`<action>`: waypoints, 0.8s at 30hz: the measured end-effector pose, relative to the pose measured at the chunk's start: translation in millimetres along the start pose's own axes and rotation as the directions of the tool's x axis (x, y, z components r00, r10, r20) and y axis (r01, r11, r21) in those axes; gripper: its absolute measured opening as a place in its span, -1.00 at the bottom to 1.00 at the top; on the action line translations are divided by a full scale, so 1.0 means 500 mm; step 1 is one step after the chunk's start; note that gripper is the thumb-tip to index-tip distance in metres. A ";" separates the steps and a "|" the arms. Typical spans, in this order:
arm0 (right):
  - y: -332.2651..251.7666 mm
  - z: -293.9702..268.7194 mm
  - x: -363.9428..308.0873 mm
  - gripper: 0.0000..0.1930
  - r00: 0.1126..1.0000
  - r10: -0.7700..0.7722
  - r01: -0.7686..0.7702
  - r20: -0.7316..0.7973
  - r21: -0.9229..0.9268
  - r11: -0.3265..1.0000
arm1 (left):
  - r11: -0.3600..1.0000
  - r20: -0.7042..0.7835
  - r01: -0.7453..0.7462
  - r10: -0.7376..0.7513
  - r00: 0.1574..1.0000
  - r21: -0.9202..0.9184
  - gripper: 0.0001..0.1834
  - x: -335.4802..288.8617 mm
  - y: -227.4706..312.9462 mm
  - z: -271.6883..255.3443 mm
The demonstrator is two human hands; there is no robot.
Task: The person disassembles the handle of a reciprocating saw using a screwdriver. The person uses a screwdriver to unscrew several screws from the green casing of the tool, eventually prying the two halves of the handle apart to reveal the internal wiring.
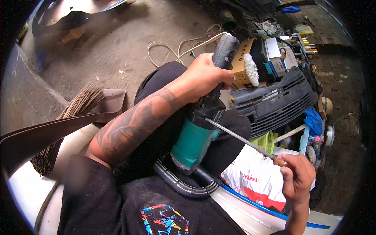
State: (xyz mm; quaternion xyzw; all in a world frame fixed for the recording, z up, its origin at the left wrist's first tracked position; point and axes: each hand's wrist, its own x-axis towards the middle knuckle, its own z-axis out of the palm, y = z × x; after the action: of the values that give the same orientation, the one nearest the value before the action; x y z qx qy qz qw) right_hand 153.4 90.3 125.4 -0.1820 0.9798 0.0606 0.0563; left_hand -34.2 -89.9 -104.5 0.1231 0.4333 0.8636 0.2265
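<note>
Across my lap lies a teal and black power polisher (192, 145), its looped black handle (188, 190) nearest my body. My left hand (205, 76) is wrapped round the black rear grip (227, 47), at the far end. A long-shafted screwdriver (243, 138) slants in from the right, with my right hand (297, 174) closed on its handle. The screwdriver's tip meets the black housing beside the teal part; the exact spot it touches is too small to make out. A pale power cord (207, 42) trails from the rear grip onto the floor.
To the left stand a twig broom (74, 113) and a brown dustpan (111, 101). On the right are a cardboard box (243, 70), a black slatted car grille (274, 102), a green basket (264, 141) and a white-and-red sack (250, 172). A dark bucket (228, 21) stands farther off.
</note>
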 end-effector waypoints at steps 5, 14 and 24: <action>0.028 0.024 -0.017 -0.63 0.944 -0.320 0.303 -0.075 -0.183 0.935 | 1.000 -0.009 0.014 -0.014 1.000 -0.007 -0.70 -0.002 0.002 0.008; -0.005 0.018 0.007 -0.69 0.977 0.140 -0.188 0.163 0.339 0.922 | 1.000 -0.021 0.013 -0.014 1.000 -0.020 -0.70 -0.003 0.003 0.002; 0.002 0.007 0.025 -0.59 0.779 0.380 -0.627 0.499 0.597 0.501 | 1.000 -0.040 0.001 -0.001 0.999 -0.012 -0.76 -0.006 0.001 0.005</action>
State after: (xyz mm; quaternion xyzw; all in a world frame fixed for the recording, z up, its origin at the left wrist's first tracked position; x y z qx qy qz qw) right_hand 142.0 87.5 120.6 0.1660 0.9050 -0.2986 0.2534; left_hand -30.7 -89.8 -102.6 0.1041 0.4326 0.8684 0.2190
